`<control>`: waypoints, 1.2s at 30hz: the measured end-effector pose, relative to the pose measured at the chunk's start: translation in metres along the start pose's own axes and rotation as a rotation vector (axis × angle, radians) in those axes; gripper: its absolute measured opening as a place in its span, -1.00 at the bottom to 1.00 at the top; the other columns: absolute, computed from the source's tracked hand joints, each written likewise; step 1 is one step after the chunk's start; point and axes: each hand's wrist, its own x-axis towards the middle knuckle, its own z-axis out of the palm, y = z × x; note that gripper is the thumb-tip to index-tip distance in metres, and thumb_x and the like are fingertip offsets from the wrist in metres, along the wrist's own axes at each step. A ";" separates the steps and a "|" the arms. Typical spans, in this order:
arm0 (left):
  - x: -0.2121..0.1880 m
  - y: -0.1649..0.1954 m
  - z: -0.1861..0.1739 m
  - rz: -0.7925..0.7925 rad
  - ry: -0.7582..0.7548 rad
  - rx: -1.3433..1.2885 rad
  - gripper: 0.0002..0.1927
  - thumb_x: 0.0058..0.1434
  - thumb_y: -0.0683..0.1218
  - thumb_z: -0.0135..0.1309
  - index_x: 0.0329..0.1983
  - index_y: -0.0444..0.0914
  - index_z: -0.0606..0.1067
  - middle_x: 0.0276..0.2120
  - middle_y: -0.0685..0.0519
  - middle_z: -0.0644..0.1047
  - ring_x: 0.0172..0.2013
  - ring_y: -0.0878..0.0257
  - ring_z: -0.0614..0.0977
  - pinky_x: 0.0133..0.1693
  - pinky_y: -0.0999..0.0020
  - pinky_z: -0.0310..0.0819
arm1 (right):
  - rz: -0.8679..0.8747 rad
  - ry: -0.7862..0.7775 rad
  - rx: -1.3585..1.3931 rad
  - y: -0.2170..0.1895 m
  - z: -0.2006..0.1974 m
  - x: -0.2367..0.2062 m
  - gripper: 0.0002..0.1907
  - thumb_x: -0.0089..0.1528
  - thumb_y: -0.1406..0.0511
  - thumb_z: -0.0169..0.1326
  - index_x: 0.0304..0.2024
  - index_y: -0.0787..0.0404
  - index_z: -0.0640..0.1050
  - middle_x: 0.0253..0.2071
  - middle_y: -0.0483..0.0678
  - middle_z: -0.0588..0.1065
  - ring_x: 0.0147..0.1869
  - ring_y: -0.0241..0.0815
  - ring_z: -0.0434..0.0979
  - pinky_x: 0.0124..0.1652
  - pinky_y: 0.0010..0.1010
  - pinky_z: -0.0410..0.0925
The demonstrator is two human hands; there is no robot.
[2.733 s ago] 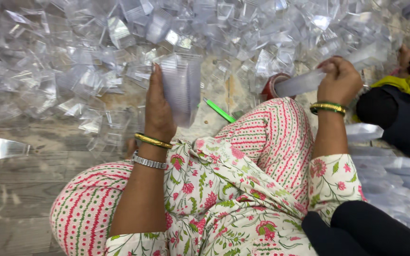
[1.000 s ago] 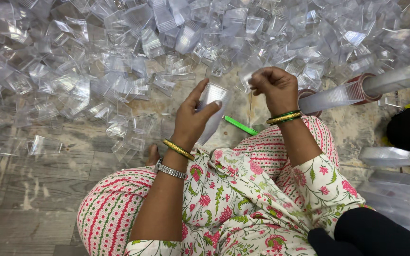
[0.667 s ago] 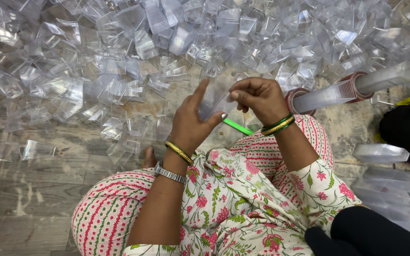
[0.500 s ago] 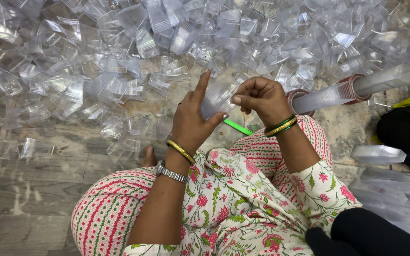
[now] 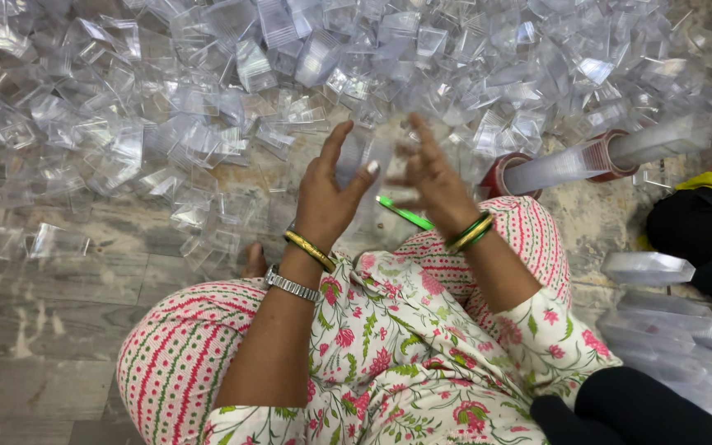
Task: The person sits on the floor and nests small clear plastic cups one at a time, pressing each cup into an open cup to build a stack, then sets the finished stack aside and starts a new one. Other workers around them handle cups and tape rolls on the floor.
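The left hand (image 5: 327,198) grips a clear plastic cup (image 5: 358,153) with curled fingers, while the blurred right hand (image 5: 432,183) has spread fingers just beside it.

Left hand (image 5: 327,194) holds clear plastic cup (image 5: 354,156); right hand (image 5: 430,181) blurred beside it, above cup heap (image 5: 208,99).

Right hand (image 5: 426,177) now open, blurred.
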 end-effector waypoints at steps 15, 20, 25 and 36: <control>-0.027 0.025 -0.020 -0.411 -0.040 -0.667 -0.29 0.39 0.34 -0.22 0.38 -0.23 0.35 -0.32 -0.07 0.56 -0.39 0.14 0.66 -0.30 0.21 0.67 | -0.078 -0.308 0.761 -0.006 -0.054 -0.101 -0.22 0.40 0.24 0.01 0.59 -0.07 -0.02 0.37 0.06 0.35 0.38 0.13 0.43 0.27 0.19 0.36; -0.032 0.009 -0.022 -0.460 0.069 -0.541 -0.37 0.39 0.28 -0.17 0.25 -0.27 0.42 -0.32 -0.07 0.57 -0.43 0.14 0.64 -0.33 0.24 0.64 | -0.163 -0.434 0.939 -0.010 -0.081 -0.136 -0.22 0.41 0.23 0.00 0.62 -0.05 0.00 0.31 0.15 0.38 0.39 0.20 0.46 0.26 0.26 0.38; -0.046 0.003 -0.022 -0.471 0.089 -0.439 -0.42 0.39 0.25 -0.13 0.20 -0.27 0.43 -0.31 -0.06 0.58 -0.45 0.15 0.63 -0.36 0.25 0.62 | -0.100 -0.397 1.036 -0.011 -0.113 -0.171 -0.20 0.38 0.16 -0.03 0.63 0.01 0.02 0.23 0.39 0.44 0.20 0.26 0.56 0.15 0.15 0.45; -0.066 -0.016 -0.017 -0.512 0.200 -0.332 -0.62 0.39 0.09 0.02 0.09 -0.27 0.46 -0.34 -0.01 0.57 -0.51 0.20 0.59 -0.45 0.33 0.54 | -0.176 0.219 0.265 0.062 -0.266 -0.210 -0.18 0.35 0.29 0.14 0.59 0.27 0.11 0.38 0.12 0.35 0.36 0.04 0.41 0.31 -0.12 0.29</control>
